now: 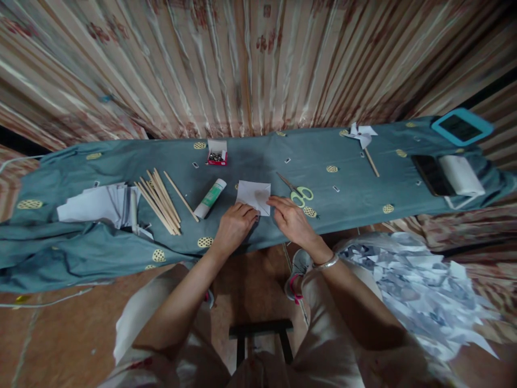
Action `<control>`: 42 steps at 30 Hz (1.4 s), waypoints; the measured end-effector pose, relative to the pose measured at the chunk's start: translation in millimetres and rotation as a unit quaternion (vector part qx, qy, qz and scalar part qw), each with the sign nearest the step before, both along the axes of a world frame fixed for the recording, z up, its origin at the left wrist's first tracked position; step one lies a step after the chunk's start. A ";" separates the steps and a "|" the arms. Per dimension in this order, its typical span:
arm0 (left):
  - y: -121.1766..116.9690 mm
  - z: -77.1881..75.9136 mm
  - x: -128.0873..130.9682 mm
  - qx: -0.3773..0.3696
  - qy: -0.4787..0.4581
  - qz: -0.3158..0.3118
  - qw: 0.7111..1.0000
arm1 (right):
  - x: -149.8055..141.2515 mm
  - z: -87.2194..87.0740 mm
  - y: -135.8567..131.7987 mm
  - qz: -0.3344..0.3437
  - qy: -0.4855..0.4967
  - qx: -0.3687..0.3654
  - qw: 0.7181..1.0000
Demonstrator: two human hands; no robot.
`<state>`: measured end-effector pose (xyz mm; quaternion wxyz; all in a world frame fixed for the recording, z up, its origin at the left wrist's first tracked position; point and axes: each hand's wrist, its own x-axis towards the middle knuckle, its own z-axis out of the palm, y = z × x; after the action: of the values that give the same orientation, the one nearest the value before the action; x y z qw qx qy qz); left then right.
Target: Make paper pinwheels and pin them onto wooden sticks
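A square of white paper (255, 195) with creases across it lies on the cloth in front of me. My left hand (235, 225) has its fingers bent together over the paper's near left corner and pinches the edge there. On the opposite side, my right hand (294, 220) holds the right edge between fingertips and thumb. A glue stick (210, 198) with a green and white label lies left of the paper. Just beyond my right hand rest scissors (298, 194) with pale green handles, their blades pointing away.
Several wooden sticks (159, 202) and stacked white paper (95, 205) lie leftward. A small red box (217, 156) holds metal pins. Rightward are a paper pinwheel (365, 143), a phone (428, 175) and a blue-framed device (462, 126). Paper scraps (420, 291) heap below the table at right.
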<state>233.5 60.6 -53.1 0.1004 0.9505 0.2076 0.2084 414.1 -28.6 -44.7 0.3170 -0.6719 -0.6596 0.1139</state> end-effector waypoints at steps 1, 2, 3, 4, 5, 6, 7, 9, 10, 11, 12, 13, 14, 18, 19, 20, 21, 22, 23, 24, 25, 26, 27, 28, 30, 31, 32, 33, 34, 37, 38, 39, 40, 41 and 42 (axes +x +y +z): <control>0.0 0.3 0.1 0.004 -0.001 -0.001 1.000 | 0.6 0.3 -0.8 0.000 0.002 -0.002 1.000; 0.1 0.8 0.1 0.010 0.000 -0.002 1.000 | 1.3 0.7 -1.6 0.000 0.004 -0.005 1.000; 0.0 1.4 0.3 0.016 0.003 -0.002 1.000 | 1.9 1.1 -2.4 -0.001 0.005 -0.007 1.000; 0.0 2.0 0.5 0.022 0.005 -0.003 1.000 | 2.5 1.5 -3.3 -0.001 0.006 -0.008 1.000; -0.2 2.5 0.7 0.026 0.008 -0.003 1.000 | 3.1 1.9 -4.2 -0.002 0.006 -0.009 1.000; -0.4 3.1 1.1 0.026 0.009 -0.002 1.000 | 3.7 2.5 -5.2 -0.004 0.006 -0.008 1.000; -0.5 3.6 1.4 0.024 0.009 -0.001 1.000 | 4.2 3.1 -6.1 -0.005 0.007 -0.007 1.000; -0.7 4.7 2.2 0.012 0.008 -0.001 1.000 | 5.1 4.8 -8.0 -0.010 0.008 -0.007 1.000; -0.5 5.1 2.6 0.006 0.009 -0.002 1.000 | 5.5 6.0 -9.0 -0.011 0.010 -0.007 1.000; -0.2 5.5 3.0 0.002 0.010 -0.001 1.000 | 6.0 7.4 -10.0 -0.013 0.013 -0.007 1.000; 0.2 5.7 3.6 0.002 0.012 0.000 1.000 | 6.9 9.1 -11.1 -0.014 0.016 -0.007 1.000; 0.7 5.8 4.2 0.005 0.013 0.002 1.000 | 8.3 10.9 -12.3 -0.018 0.021 -0.004 1.000; 1.4 5.6 4.9 0.010 0.013 0.006 1.000 | 10.5 12.9 -13.8 -0.025 0.028 0.000 0.999; 4.0 3.5 8.8 0.043 0.001 0.006 0.999 | 27.5 20.5 -23.2 -0.109 0.072 0.025 0.991; 4.4 2.7 9.8 0.053 -0.004 0.005 0.999 | 32.7 21.9 -26.6 -0.141 0.086 0.033 0.986; 4.6 2.0 10.7 0.061 -0.008 0.005 0.998 | 37.4 22.9 -30.3 -0.172 0.096 0.038 0.980; 4.5 1.5 11.4 0.069 -0.012 0.007 0.998 | 41.0 23.5 -33.9 -0.196 0.104 0.041 0.974; 3.9 1.2 11.9 0.075 -0.014 0.009 0.997 | 43.0 23.7 -37.4 -0.210 0.108 0.040 0.971; 2.8 1.1 11.9 0.080 -0.014 0.011 0.997 | 43.1 23.6 -40.3 -0.213 0.110 0.034 0.970; 1.1 1.2 11.6 0.083 -0.012 0.014 0.996 | 41.1 23.1 -42.7 -0.204 0.111 0.025 0.972; -1.2 1.5 10.8 0.084 -0.010 0.016 0.996 | 37.2 22.5 -44.3 -0.185 0.109 0.014 0.976; -3.8 1.9 9.7 0.081 -0.008 0.015 0.997 | 31.6 21.8 -45.2 -0.160 0.107 0.005 0.981; -6.7 2.4 8.3 0.075 -0.008 0.010 0.997 | 24.9 21.2 -45.6 -0.132 0.103 -0.002 0.986; -9.8 3.0 6.7 0.067 -0.008 0.002 0.998 | 17.7 20.6 -45.5 -0.103 0.096 -0.005 0.990; -15.5 4.0 3.2 0.049 -0.011 -0.013 0.999 | 3.5 19.6 -44.6 -0.054 0.076 -0.003 0.996; -17.9 4.4 1.5 0.042 -0.013 -0.017 0.999 | -2.6 19.1 -44.0 -0.034 0.066 -0.001 0.997; -19.8 4.7 -0.1 0.038 -0.015 -0.019 0.999 | -7.9 18.4 -43.4 -0.020 0.058 -0.001 0.998; -21.3 4.9 -1.6 0.035 -0.017 -0.021 0.999 | -12.3 17.5 -42.7 -0.009 0.052 -0.002 0.999; -22.4 5.1 -2.9 0.034 -0.019 -0.023 0.999 | -15.8 16.3 -42.0 -0.001 0.050 -0.003 0.999; -24.0 4.5 -5.9 0.027 -0.024 -0.030 0.999 | -22.4 11.2 -39.2 0.009 0.057 0.002 0.998; -24.1 4.0 -6.5 0.023 -0.028 -0.032 0.999 | -23.8 9.2 -38.0 0.008 0.063 0.005 0.998; -24.2 3.4 -7.0 0.017 -0.033 -0.033 0.999 | -24.9 7.4 -36.8 0.007 0.072 0.008 0.997; -24.3 2.7 -7.3 0.010 -0.038 -0.035 0.999 | -25.8 5.7 -35.4 0.005 0.083 0.009 0.997; -24.3 1.9 -7.4 0.001 -0.044 -0.036 0.998 | -26.5 4.3 -33.9 0.003 0.095 0.008 0.995; -24.2 1.1 -7.4 -0.008 -0.051 -0.036 0.998 | -27.0 3.2 -32.4 0.000 0.106 0.006 0.994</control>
<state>226.1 36.4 -52.0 0.1255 0.9449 0.1692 0.2508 387.2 -61.0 -41.5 0.3895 -0.6538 -0.6231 0.1805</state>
